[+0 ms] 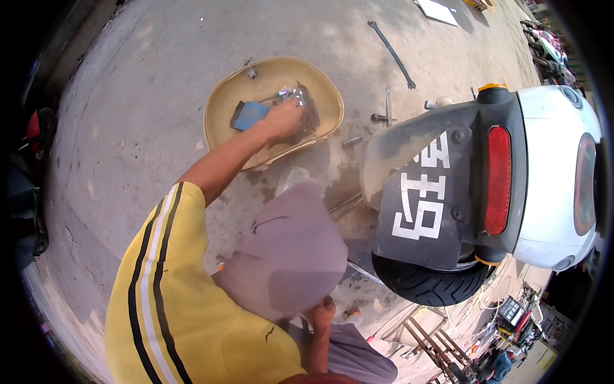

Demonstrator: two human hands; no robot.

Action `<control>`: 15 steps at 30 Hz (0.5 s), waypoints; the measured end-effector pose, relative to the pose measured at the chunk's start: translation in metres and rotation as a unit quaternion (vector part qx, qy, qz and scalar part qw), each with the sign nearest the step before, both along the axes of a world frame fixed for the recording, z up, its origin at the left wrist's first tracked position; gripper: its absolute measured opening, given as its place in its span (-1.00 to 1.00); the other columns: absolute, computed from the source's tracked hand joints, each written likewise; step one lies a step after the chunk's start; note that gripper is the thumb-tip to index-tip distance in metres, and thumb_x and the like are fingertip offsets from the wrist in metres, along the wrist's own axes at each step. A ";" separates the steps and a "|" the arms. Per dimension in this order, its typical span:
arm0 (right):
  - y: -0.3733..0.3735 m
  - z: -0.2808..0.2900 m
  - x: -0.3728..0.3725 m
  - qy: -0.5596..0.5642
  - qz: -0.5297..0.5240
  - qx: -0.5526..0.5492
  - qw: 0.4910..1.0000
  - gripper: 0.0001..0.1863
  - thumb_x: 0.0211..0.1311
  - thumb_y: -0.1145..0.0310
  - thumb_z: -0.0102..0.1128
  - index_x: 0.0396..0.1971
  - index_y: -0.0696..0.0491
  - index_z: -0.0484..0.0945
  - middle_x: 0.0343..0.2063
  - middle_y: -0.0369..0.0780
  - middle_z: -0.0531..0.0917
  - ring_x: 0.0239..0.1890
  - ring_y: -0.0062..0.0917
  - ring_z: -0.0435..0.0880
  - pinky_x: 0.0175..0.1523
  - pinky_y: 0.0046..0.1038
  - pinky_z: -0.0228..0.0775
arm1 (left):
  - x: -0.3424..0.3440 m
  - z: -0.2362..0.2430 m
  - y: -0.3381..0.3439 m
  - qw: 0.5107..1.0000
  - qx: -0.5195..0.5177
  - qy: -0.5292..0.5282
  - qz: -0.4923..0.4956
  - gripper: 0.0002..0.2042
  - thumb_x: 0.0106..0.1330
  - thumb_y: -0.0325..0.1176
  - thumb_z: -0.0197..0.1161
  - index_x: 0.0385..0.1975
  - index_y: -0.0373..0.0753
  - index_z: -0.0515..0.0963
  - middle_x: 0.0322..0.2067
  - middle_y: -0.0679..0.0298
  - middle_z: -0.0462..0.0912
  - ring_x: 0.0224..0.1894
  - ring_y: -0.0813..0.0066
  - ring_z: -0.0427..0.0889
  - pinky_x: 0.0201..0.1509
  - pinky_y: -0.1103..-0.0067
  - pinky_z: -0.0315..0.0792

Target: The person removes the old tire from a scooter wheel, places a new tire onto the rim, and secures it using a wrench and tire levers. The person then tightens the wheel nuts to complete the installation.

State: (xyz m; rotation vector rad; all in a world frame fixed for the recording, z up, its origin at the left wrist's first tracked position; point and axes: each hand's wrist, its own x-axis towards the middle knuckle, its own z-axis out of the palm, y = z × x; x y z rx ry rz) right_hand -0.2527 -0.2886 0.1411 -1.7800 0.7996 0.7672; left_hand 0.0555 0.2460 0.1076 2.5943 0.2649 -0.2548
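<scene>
My left hand [286,119] reaches into a tan plastic basin [213,109] on the ground. Its fingers curl down among dark metal parts [311,115] on the basin's right side; what they grip, if anything, is hidden. A blue flat piece [251,116] lies left of that hand, and a small green-and-white item [281,94] sits just beyond the fingers. Low in the view, my right hand [322,312] is beside my knee, its fingers curled closed. Whatever it may hold cannot be made out.
To the right stands a white scooter's rear end [553,185] with a dark mudguard [416,221] and black tyre [435,281]. A wrench [389,105], a socket-like cylinder [352,141] and a long dark bar [393,56] lie on the concrete. Tools and clutter [511,313] fill the lower right.
</scene>
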 end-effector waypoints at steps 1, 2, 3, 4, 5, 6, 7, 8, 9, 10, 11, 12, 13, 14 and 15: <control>-0.008 -0.011 -0.005 0.001 -0.009 0.008 1.000 -0.85 0.33 0.45 0.28 -0.16 0.17 0.62 -0.39 -0.24 0.66 -0.37 -0.55 0.65 -0.24 -0.46 0.52 | 0.002 -0.024 0.009 0.998 0.052 -0.021 -0.010 -0.64 0.46 -0.19 0.13 0.02 -0.32 0.66 0.10 -0.01 0.65 0.14 -0.05 0.56 0.28 0.18 0.45; -0.015 -0.021 -0.009 0.001 -0.019 0.015 1.000 -0.85 0.33 0.45 0.28 -0.17 0.17 0.62 -0.38 -0.24 0.66 -0.37 -0.56 0.65 -0.23 -0.47 0.52 | 0.003 -0.047 0.016 0.999 0.050 -0.015 -0.006 -0.64 0.48 -0.22 0.07 0.05 -0.30 0.66 0.16 0.05 0.63 0.21 -0.09 0.51 0.36 0.19 0.40; -0.017 -0.026 -0.013 -0.001 -0.037 0.019 0.999 -0.85 0.33 0.45 0.28 -0.17 0.17 0.62 -0.38 -0.24 0.66 -0.37 -0.56 0.64 -0.23 -0.49 0.51 | 0.009 -0.041 0.015 0.998 0.040 0.006 -0.038 -0.64 0.48 -0.23 0.06 0.06 -0.31 0.65 0.15 0.04 0.63 0.20 -0.10 0.51 0.37 0.20 0.39; -0.021 -0.031 -0.017 -0.019 -0.021 0.005 1.000 -0.85 0.33 0.45 0.27 -0.16 0.17 0.62 -0.37 -0.24 0.66 -0.37 -0.55 0.64 -0.21 -0.47 0.52 | 0.014 -0.035 0.016 0.997 0.030 0.027 -0.070 -0.63 0.48 -0.23 0.06 0.07 -0.32 0.64 0.15 0.03 0.63 0.20 -0.11 0.51 0.38 0.20 0.38; -0.026 -0.035 -0.019 -0.036 -0.004 -0.010 0.999 -0.84 0.34 0.45 0.27 -0.15 0.18 0.62 -0.36 -0.24 0.67 -0.36 -0.55 0.64 -0.20 -0.46 0.52 | 0.018 -0.030 0.016 0.993 0.020 0.049 -0.101 -0.63 0.48 -0.24 0.05 0.08 -0.33 0.64 0.14 0.02 0.63 0.19 -0.13 0.51 0.39 0.21 0.36; -0.030 -0.034 -0.022 -0.048 0.020 -0.022 0.998 -0.84 0.34 0.46 0.26 -0.14 0.18 0.62 -0.35 -0.24 0.67 -0.36 -0.54 0.63 -0.19 -0.45 0.53 | 0.012 -0.041 0.020 0.995 0.012 0.040 -0.086 -0.62 0.47 -0.24 0.05 0.07 -0.35 0.63 0.14 0.00 0.63 0.19 -0.14 0.52 0.38 0.21 0.36; -0.019 -0.022 -0.015 -0.024 -0.009 0.014 1.000 -0.83 0.34 0.46 0.26 -0.14 0.19 0.62 -0.33 -0.23 0.68 -0.33 -0.52 0.64 -0.16 -0.44 0.53 | 0.008 -0.053 0.026 0.997 0.007 0.030 -0.074 -0.62 0.46 -0.25 0.05 0.07 -0.37 0.62 0.13 -0.02 0.63 0.18 -0.14 0.52 0.37 0.20 0.36; -0.010 -0.007 -0.008 0.001 -0.037 0.050 0.998 -0.82 0.34 0.46 0.25 -0.13 0.20 0.63 -0.31 -0.22 0.69 -0.30 -0.50 0.65 -0.12 -0.42 0.54 | 0.003 -0.066 0.032 0.998 0.003 0.020 -0.061 -0.62 0.45 -0.25 0.05 0.06 -0.39 0.61 0.12 -0.04 0.63 0.17 -0.15 0.52 0.37 0.20 0.36; 0.000 0.006 -0.003 0.026 -0.070 0.084 0.994 -0.82 0.34 0.46 0.24 -0.13 0.21 0.63 -0.28 -0.22 0.70 -0.28 -0.49 0.66 -0.09 -0.41 0.54 | 0.000 -0.063 0.031 0.998 0.019 0.021 -0.056 -0.63 0.42 -0.27 0.07 0.04 -0.39 0.61 0.09 -0.06 0.64 0.14 -0.15 0.53 0.35 0.20 0.37; -0.001 0.005 -0.005 0.016 -0.052 0.070 0.996 -0.81 0.34 0.47 0.24 -0.12 0.22 0.63 -0.26 -0.21 0.71 -0.25 -0.47 0.66 -0.07 -0.39 0.54 | -0.005 -0.061 0.028 0.998 0.035 0.021 -0.050 -0.65 0.40 -0.28 0.09 0.01 -0.39 0.60 0.06 -0.07 0.64 0.12 -0.14 0.54 0.34 0.21 0.38; -0.004 0.000 -0.007 0.006 -0.034 0.056 0.998 -0.81 0.34 0.47 0.23 -0.12 0.23 0.63 -0.24 -0.20 0.71 -0.22 -0.46 0.67 -0.05 -0.38 0.54 | -0.011 -0.058 0.027 0.998 0.051 0.021 -0.043 -0.66 0.37 -0.30 0.11 -0.01 -0.39 0.60 0.03 -0.09 0.64 0.09 -0.14 0.54 0.32 0.21 0.39; -0.005 0.000 -0.010 -0.005 -0.016 0.041 0.999 -0.80 0.34 0.47 0.23 -0.11 0.24 0.63 -0.22 -0.19 0.72 -0.19 -0.45 0.68 -0.02 -0.36 0.55 | -0.019 -0.059 0.027 0.996 0.073 0.024 -0.055 -0.68 0.34 -0.31 0.13 -0.02 -0.38 0.60 0.00 -0.07 0.65 0.08 -0.11 0.55 0.31 0.23 0.40; -0.012 -0.008 -0.013 -0.028 0.012 0.027 0.999 -0.79 0.34 0.47 0.22 -0.11 0.24 0.63 -0.22 -0.18 0.72 -0.18 -0.44 0.68 -0.02 -0.36 0.55 | -0.030 -0.058 0.033 0.993 0.096 0.026 -0.063 -0.69 0.31 -0.33 0.15 -0.04 -0.36 0.59 -0.03 -0.06 0.65 0.07 -0.08 0.55 0.29 0.24 0.41; -0.018 -0.015 -0.016 -0.052 0.041 0.013 0.998 -0.79 0.34 0.47 0.22 -0.10 0.25 0.62 -0.21 -0.17 0.72 -0.17 -0.44 0.68 -0.02 -0.36 0.55 | -0.041 -0.058 0.038 0.990 0.119 0.029 -0.071 -0.70 0.28 -0.35 0.17 -0.05 -0.34 0.58 -0.06 -0.04 0.65 0.05 -0.06 0.55 0.28 0.25 0.41; -0.024 -0.026 -0.021 -0.076 0.071 0.003 0.995 -0.78 0.34 0.47 0.21 -0.09 0.25 0.62 -0.21 -0.16 0.72 -0.16 -0.43 0.68 -0.02 -0.36 0.55 | -0.054 -0.057 0.042 0.987 0.135 0.005 -0.084 -0.71 0.27 -0.37 0.18 -0.05 -0.33 0.58 -0.07 -0.01 0.65 0.06 -0.02 0.54 0.26 0.27 0.42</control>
